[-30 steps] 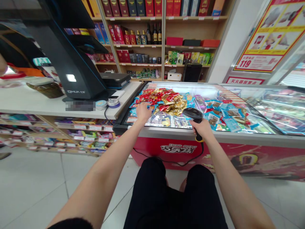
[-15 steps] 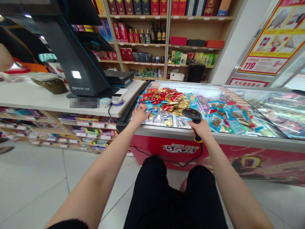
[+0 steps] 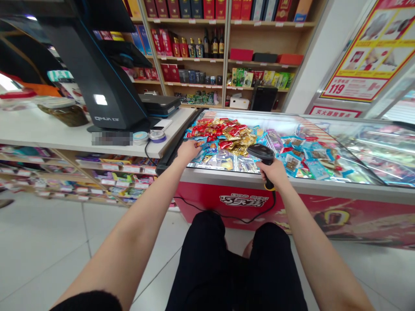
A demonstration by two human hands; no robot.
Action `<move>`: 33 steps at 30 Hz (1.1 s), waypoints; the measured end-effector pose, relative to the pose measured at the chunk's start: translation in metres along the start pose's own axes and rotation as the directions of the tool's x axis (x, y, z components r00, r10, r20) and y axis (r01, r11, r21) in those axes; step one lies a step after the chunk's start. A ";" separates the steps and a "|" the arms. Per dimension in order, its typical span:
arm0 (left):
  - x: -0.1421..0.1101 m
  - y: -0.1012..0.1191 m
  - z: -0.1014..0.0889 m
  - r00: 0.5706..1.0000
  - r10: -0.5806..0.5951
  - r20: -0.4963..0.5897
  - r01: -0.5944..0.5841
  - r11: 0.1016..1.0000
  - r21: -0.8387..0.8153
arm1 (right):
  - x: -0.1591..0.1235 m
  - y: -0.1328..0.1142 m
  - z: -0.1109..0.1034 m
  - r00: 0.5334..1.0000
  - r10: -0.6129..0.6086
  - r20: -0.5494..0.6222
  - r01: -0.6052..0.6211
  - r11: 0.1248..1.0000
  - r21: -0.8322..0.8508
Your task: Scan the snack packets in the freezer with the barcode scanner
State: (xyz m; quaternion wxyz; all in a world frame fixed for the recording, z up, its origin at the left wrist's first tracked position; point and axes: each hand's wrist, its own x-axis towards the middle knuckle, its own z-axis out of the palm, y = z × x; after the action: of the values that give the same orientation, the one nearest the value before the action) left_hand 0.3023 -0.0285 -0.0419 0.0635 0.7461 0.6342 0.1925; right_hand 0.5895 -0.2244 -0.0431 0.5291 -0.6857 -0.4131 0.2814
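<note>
Right hand (image 3: 274,172) clenched round corded barcode scanner (image 3: 261,151), head angled down over chest freezer rim (image 3: 223,176); left hand (image 3: 191,151) open, palm-down on blue snack packets (image 3: 205,149), nothing gripped.

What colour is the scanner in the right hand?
The barcode scanner is black with a yellow base, clearest in the head view.

Yellow-and-red poster (image 3: 365,52) on the far right has a big "119", the red sign (image 3: 335,112) under it looks like 灭火器放置点, the chest freezer (image 3: 202,203) front says 巧乐兹, and the black checkout terminal (image 3: 106,82) reads roughly "QHUA".
</note>
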 end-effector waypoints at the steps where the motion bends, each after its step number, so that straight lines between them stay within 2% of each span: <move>1: 0.000 0.004 -0.001 1.000 0.012 -0.026 -0.012 1.000 -0.007 | 0.001 0.000 0.000 1.000 0.001 -0.002 -0.001 1.000 -0.004; 5: -0.005 0.027 -0.004 0.990 0.054 -0.134 -0.064 0.995 -0.077 | 0.003 0.001 0.000 1.000 -0.001 -0.002 0.001 1.000 0.000; 7: -0.006 0.040 -0.003 0.987 0.080 -0.140 -0.103 0.981 -0.163 | 0.004 0.001 0.000 1.000 -0.002 -0.003 0.002 1.000 0.002; 9: -0.006 0.054 0.003 0.992 0.093 -0.087 -0.116 0.941 -0.318 | 0.006 0.001 0.000 1.000 -0.006 -0.005 0.006 1.000 -0.009; 12: -0.008 0.074 0.015 0.994 0.092 0.056 -0.041 0.806 -0.591 | 0.011 0.001 0.000 0.999 -0.036 0.002 0.036 0.998 -0.043; 15: -0.012 0.092 0.024 0.986 0.122 0.115 -0.003 0.700 -0.714 | 0.014 -0.001 0.001 0.997 -0.073 0.006 0.074 0.996 -0.057; 18: -0.019 0.106 0.032 0.981 0.167 0.095 -0.046 0.684 -0.728 | 0.014 -0.005 0.002 0.995 -0.099 -0.005 0.098 0.994 -0.037; 21: -0.026 0.114 0.040 0.983 0.182 0.021 -0.112 0.685 -0.720 | 0.014 -0.006 0.002 0.994 -0.108 -0.015 0.107 0.994 -0.018; 24: -0.035 0.119 0.050 0.978 0.195 -0.072 -0.190 0.704 -0.684 | 0.015 -0.002 0.001 0.995 -0.103 -0.018 0.102 0.995 -0.014; 27: -0.045 0.120 0.058 0.969 0.219 -0.117 -0.241 0.717 -0.654 | 0.014 0.003 0.000 0.996 -0.091 -0.014 0.091 0.996 -0.021; 33: -0.051 0.119 0.067 0.979 0.175 -0.108 -0.200 0.690 -0.696 | 0.010 0.007 0.001 0.998 -0.067 -0.020 0.067 0.998 -0.007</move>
State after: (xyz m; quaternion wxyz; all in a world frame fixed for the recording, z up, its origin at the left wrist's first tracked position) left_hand 0.4308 -0.0899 -0.0737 0.3120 0.7231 0.4344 0.4371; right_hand 0.5955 -0.2159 -0.0494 0.5404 -0.6759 -0.4314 0.2552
